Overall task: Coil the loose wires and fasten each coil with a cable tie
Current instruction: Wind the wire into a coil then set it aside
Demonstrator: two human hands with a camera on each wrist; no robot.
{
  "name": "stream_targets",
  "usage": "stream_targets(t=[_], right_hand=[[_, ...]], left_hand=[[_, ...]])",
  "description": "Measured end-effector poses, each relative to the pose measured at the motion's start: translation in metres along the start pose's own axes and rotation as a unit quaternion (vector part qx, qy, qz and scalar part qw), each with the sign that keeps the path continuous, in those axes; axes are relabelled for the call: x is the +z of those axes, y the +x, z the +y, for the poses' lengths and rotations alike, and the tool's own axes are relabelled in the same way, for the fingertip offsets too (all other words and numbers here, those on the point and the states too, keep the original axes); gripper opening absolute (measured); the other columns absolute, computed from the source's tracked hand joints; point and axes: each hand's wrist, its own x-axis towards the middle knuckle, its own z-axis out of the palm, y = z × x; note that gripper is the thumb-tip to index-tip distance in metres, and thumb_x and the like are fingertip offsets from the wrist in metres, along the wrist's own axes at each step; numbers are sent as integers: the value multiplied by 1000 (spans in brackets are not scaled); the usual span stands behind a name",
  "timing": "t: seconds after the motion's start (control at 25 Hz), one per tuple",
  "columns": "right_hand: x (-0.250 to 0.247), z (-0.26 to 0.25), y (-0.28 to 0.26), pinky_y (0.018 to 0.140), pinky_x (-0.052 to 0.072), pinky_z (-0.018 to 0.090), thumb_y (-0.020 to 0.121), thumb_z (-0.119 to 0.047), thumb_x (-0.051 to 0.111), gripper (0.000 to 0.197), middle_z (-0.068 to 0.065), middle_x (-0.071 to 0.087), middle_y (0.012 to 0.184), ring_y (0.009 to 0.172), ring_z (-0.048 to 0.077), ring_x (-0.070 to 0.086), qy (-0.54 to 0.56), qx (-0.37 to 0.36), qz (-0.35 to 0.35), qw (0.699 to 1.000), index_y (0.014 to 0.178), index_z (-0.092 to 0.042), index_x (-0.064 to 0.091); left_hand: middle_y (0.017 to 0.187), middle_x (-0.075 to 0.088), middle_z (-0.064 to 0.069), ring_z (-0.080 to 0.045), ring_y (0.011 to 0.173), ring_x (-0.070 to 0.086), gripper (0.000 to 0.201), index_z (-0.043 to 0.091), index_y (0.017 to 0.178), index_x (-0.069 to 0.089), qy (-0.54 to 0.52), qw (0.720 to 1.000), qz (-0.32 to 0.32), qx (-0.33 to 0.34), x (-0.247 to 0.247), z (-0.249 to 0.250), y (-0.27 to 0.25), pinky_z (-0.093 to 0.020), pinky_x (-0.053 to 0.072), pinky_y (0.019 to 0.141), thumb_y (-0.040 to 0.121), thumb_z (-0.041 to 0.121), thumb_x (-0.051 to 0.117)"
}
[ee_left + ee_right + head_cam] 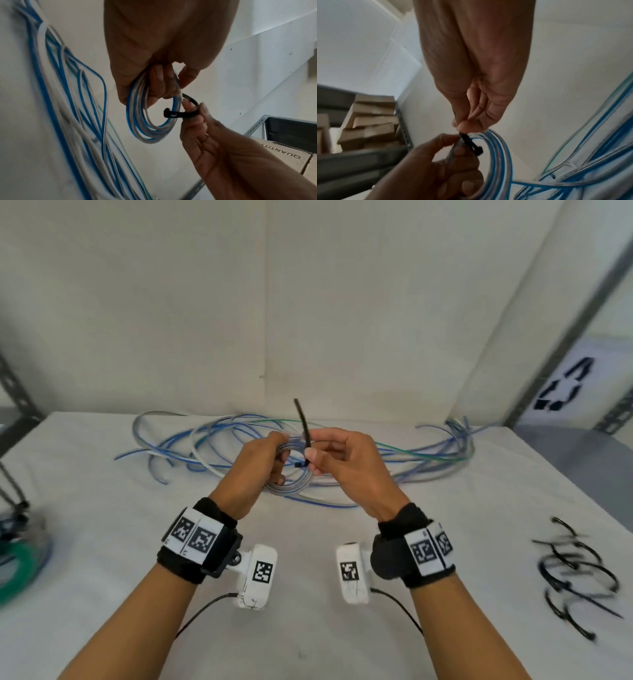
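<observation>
The tabletop (308, 628) is carrying a sprawl of loose wires (219, 440) at the back, waiting their turn; the left hand (263, 463) is gripping a finished coil (150, 121) raised above it, keeping the loops together; the right hand (346, 460) is pinching a black cable tie (305, 433) wrapped round the coil, likely to cinch it.

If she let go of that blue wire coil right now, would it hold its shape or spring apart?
Probably spring apart: the cable tie looks only looped around the coil, not yet cinched. The left hand grips the turns together, which suggests they need holding. The loose wires on the table lie in wide arcs, so the wire seems springy.
</observation>
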Motion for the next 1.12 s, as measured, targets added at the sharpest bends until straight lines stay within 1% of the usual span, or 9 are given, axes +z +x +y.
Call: stream_targets(t=[0.16, 0.36, 0.48, 0.56, 0.68, 0.76, 0.88, 1.04, 1.12], right_hand=[[28, 3, 13, 72, 55, 23, 88, -4, 76, 8, 1, 70, 88, 81, 16, 70, -59, -72, -14, 996, 90, -9, 71], [52, 16, 13, 62, 32, 14, 84, -9, 81, 39, -5, 46, 80, 68, 4, 43, -172, -160, 16, 972, 78, -44, 64], [51, 21, 13, 61, 31, 16, 85, -7, 80, 27, -7, 44, 72, 64, 6, 41, -171, -175, 33, 969, 79, -32, 70], [49, 10, 9, 62, 37, 20, 86, -15, 79, 5, -9, 50, 71, 65, 8, 45, -125, -173, 44, 976, 85, -16, 74], [49, -10, 2, 66, 47, 20, 93, -25, 67, 18, -12, 68, 74, 68, 8, 61, -38, -152, 28, 987, 93, -9, 76], [52, -21, -2, 56, 37, 14, 98, -25, 60, 24, -15, 54, 58, 53, 4, 47, 5, -114, 8, 993, 88, -7, 72], [51, -24, -3, 49, 24, 24, 95, -34, 61, 31, -4, 29, 56, 51, 14, 23, 98, -29, -19, 995, 77, -10, 66], [45, -25, -2, 48, 24, 23, 91, -35, 62, 29, -4, 25, 55, 51, 14, 20, 125, -5, -29, 992, 73, -14, 66], [44, -26, -3, 48, 24, 23, 92, -34, 62, 29, -4, 26, 54, 51, 14, 20, 122, -2, -31, 992, 73, -13, 67]], left_hand=[[50, 30, 5, -11, 42, 28, 40, 10, 67, 50, 47, 998, 21, 26, -28, 11, 1, -31, 37, 57, 103, 26, 44], [55, 27, 3, -14, 51, 25, 37, 19, 65, 47, 38, 999, 14, 21, -41, 18, -2, -31, 35, 54, 102, 21, 47], [60, 35, 4, -14, 55, 30, 36, 26, 65, 60, 54, 996, 25, 63, -42, 17, -3, -28, 41, 57, 101, 21, 55], [61, 50, 11, -16, 58, 35, 23, 17, 79, 62, 64, 990, 44, 121, -44, 22, -6, -29, 43, 61, 101, 20, 57], [68, 59, 10, -18, 60, 39, 16, 12, 87, 59, 86, 974, 58, 202, -46, 29, -11, -38, 42, 65, 102, 19, 58], [62, 56, 6, -21, 57, 38, 13, 13, 92, 62, 103, 962, 54, 247, -44, 34, -17, -44, 42, 62, 102, 20, 58], [58, 56, 9, -22, 56, 38, 13, 9, 101, 64, 132, 945, 54, 296, -37, 38, -24, -44, 35, 56, 102, 20, 58], [59, 49, -13, -22, 56, 35, 11, 9, 101, 64, 127, 941, 60, 309, -35, 36, -24, -46, 33, 56, 102, 18, 58], [60, 51, -9, -17, 56, 36, 11, 9, 101, 64, 128, 940, 59, 311, -33, 35, -24, -46, 33, 56, 103, 18, 58]])
